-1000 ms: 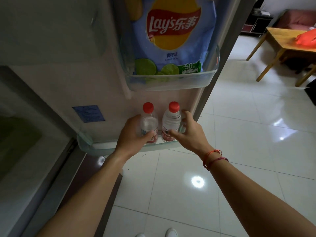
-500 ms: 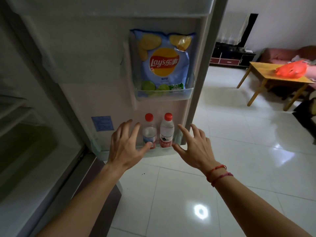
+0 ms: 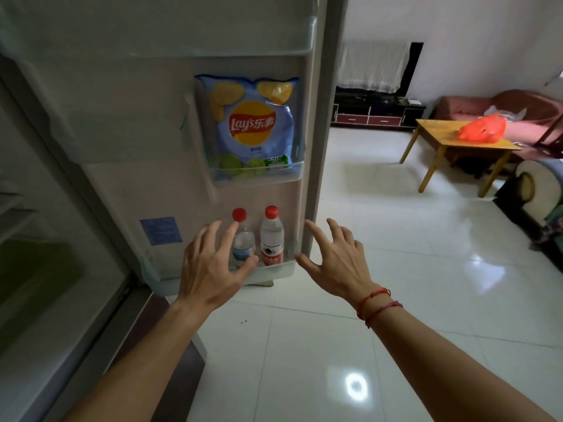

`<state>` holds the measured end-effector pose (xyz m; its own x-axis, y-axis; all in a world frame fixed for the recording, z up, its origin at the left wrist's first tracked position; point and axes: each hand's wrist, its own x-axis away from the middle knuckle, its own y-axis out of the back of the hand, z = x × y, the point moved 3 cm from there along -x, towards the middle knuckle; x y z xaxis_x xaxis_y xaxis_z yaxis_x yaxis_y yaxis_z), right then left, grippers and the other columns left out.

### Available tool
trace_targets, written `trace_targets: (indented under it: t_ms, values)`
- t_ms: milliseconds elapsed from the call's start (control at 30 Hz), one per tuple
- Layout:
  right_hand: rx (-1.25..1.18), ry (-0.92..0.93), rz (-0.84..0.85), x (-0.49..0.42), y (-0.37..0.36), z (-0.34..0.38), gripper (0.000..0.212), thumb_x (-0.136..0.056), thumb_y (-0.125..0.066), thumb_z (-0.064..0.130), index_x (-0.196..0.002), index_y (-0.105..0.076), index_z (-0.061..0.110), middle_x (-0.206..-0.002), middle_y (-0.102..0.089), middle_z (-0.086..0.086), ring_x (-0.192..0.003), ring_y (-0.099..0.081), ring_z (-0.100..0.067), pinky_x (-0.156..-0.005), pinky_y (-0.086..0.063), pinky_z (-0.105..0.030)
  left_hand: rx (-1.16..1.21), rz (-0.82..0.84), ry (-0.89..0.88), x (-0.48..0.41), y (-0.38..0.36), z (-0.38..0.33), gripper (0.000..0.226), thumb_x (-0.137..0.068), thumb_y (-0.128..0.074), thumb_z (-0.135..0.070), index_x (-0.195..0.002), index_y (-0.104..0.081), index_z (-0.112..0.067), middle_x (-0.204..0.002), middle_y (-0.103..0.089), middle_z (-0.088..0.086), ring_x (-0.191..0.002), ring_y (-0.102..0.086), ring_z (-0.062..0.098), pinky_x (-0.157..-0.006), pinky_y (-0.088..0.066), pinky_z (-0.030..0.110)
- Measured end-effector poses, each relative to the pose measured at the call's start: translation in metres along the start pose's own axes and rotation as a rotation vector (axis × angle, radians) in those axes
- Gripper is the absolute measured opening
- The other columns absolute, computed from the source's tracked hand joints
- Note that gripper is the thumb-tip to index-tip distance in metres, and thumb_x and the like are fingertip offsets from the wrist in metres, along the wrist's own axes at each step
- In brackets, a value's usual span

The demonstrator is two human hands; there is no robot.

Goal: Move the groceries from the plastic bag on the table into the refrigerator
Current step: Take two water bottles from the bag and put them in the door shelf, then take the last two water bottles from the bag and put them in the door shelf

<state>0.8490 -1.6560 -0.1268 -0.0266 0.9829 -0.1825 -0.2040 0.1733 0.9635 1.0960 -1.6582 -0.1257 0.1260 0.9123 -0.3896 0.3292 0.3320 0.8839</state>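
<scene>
I note my left hand (image 3: pixel 210 266) spread and empty before two upright bottles (image 3: pixel 271 236) in the lower door shelf (image 3: pixel 274 271), my right hand (image 3: pixel 335 257) likewise spread and nearer the plastic bag (image 3: pixel 483 129) lying on the table (image 3: pixel 475 146) far right.
</scene>
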Motion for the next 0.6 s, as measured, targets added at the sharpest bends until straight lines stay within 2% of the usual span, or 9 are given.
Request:
trace_targets:
  t_ms: [67,200,333,467,600]
  values:
    - [0.0,-0.018,-0.003,0.004,0.004,-0.013,0.075,-0.09,-0.039,0.073,-0.155,-0.019,0.041,-0.162,-0.025,-0.014,-0.143,-0.03,-0.036,-0.108,-0.036,-0.051,0.019,-0.005,-0.017,-0.001,-0.003,-0.012,0.08,-0.083,-0.037,-0.071,-0.146,-0.04,-0.023,-0.148,-0.04,0.011,-0.135,-0.038,0.031,-0.101,-0.041,0.05]
    - [-0.002,-0.081,-0.019,0.014,0.018,-0.038,0.082,-0.082,-0.025,0.078,-0.155,-0.02,0.042,-0.161,-0.026,-0.014,-0.142,-0.031,-0.037,-0.107,-0.036,-0.05,0.061,-0.004,-0.072,-0.01,-0.01,-0.04,0.079,-0.082,-0.038,-0.071,-0.145,-0.041,-0.022,-0.15,-0.039,0.01,-0.136,-0.036,0.031,-0.101,-0.041,0.051]
    - [0.04,-0.157,-0.04,0.03,0.03,-0.062,0.073,-0.091,-0.041,0.07,-0.155,-0.021,0.042,-0.162,-0.024,-0.013,-0.142,-0.029,-0.037,-0.109,-0.035,-0.05,0.1,0.016,-0.18,-0.02,-0.018,-0.066,0.078,-0.083,-0.041,-0.069,-0.145,-0.041,-0.023,-0.152,-0.039,0.008,-0.139,-0.035,0.031,-0.102,-0.041,0.052]
    - [0.098,-0.272,-0.088,0.058,0.043,-0.084,0.073,-0.09,-0.044,0.069,-0.155,-0.024,0.042,-0.161,-0.027,-0.014,-0.141,-0.031,-0.037,-0.107,-0.035,-0.05,0.097,0.08,-0.284,-0.025,-0.033,-0.091,0.081,-0.082,-0.036,-0.072,-0.148,-0.04,-0.026,-0.156,-0.036,0.008,-0.143,-0.032,0.032,-0.107,-0.035,0.058]
    - [0.14,-0.415,-0.095,0.094,0.058,-0.1,0.074,-0.09,-0.042,0.07,-0.155,-0.023,0.041,-0.162,-0.024,-0.014,-0.142,-0.029,-0.036,-0.107,-0.036,-0.049,0.135,0.128,-0.414,-0.028,-0.043,-0.121,0.083,-0.082,-0.033,-0.075,-0.151,-0.034,-0.029,-0.159,-0.029,0.007,-0.145,-0.027,0.032,-0.111,-0.029,0.055]
